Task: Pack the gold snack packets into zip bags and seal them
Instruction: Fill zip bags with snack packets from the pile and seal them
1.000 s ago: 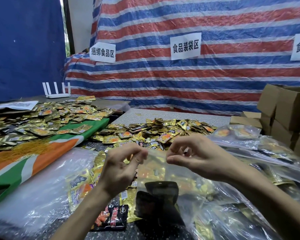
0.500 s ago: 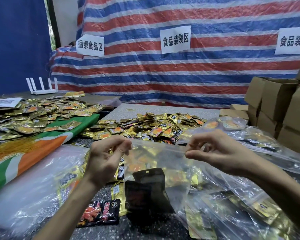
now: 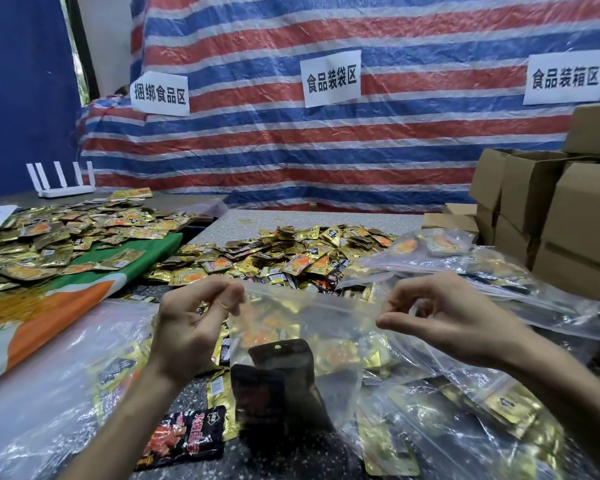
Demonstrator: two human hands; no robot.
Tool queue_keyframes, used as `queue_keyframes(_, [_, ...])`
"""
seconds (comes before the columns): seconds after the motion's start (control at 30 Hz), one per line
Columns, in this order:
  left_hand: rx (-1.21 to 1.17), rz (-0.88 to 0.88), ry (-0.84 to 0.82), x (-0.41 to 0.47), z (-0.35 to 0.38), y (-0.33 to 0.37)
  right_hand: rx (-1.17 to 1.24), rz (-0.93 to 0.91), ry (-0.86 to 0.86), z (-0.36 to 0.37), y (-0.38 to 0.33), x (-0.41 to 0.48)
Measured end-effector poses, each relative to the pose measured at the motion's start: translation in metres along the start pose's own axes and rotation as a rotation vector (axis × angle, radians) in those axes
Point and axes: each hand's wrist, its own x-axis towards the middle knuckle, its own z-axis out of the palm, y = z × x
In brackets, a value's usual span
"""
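I hold a clear zip bag (image 3: 309, 327) up in front of me by its top strip. My left hand (image 3: 191, 323) pinches the strip's left end, and my right hand (image 3: 440, 318) pinches its right end, so the strip is stretched between them. Inside the bag hang gold snack packets and two dark packets (image 3: 278, 372). A heap of loose gold snack packets (image 3: 284, 254) lies on the table beyond the bag. More gold packets (image 3: 59, 237) cover the surface at the left.
Filled zip bags (image 3: 465, 261) pile up at the right and under my right arm. Cardboard boxes (image 3: 561, 216) stack at the far right. A black-and-red packet (image 3: 184, 438) lies near my left forearm. An empty plastic bag (image 3: 49, 375) lies left; a white router (image 3: 63, 181) stands behind.
My hands have drawn apart along the bag's top strip, the right one sliding to the right. The view has also turned a little to the right.
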Motion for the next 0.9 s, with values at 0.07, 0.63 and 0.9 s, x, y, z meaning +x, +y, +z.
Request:
queue_keyframes(0.07, [-0.011,-0.024,0.006,-0.001,0.003,0.0,-0.016,0.015,0.018,0.002,0.002,-0.005])
queue_keyframes(0.63, [-0.013,0.152,-0.178,0.009,0.049,0.049,0.141,0.195,-0.319,0.08,0.004,0.026])
queue_keyframes(0.9, [0.004,0.042,-0.177,0.004,0.05,0.042,0.364,0.171,0.181,0.006,0.016,0.044])
